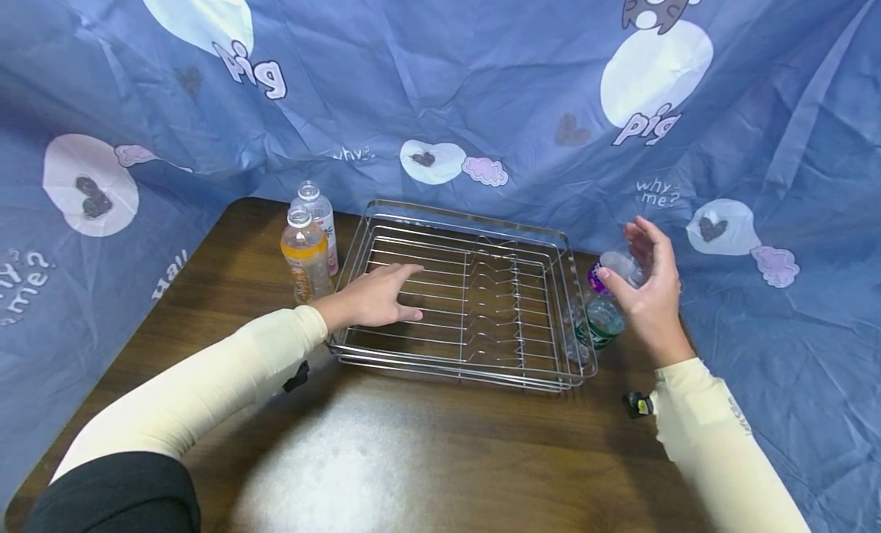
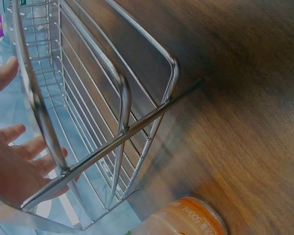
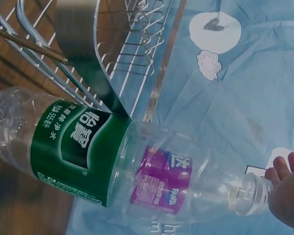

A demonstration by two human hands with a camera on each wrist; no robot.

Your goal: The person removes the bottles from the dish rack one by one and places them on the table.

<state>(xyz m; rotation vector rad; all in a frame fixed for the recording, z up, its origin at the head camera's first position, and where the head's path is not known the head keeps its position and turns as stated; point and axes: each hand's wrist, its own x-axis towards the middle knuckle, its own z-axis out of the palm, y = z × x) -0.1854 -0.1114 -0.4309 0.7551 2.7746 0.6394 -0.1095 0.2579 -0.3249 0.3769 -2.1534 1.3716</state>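
Observation:
My left hand [image 1: 375,296] reaches over the left side of a metal wire dish rack [image 2: 112,142], fingers and thumb spread, holding nothing. In the left wrist view its fingers show behind the rack's side rail. At the rack's right, my right hand [image 1: 654,296] is raised beside two clear plastic bottles, thumb and fingers apart with nothing gripped. One bottle, green-labelled [image 3: 78,147], stands close against the rack's side. The other, purple-labelled [image 3: 161,181], is behind it. In the right wrist view the fingers overlap the area by a bottle's mouth.
Left of the rack stand an orange-labelled bottle [image 1: 304,254] and a clear bottle with a white and pink label [image 1: 330,238], both uncapped. The brown wooden table [image 1: 440,441] extends in front. A blue printed curtain [image 1: 440,82] hangs behind and along both sides.

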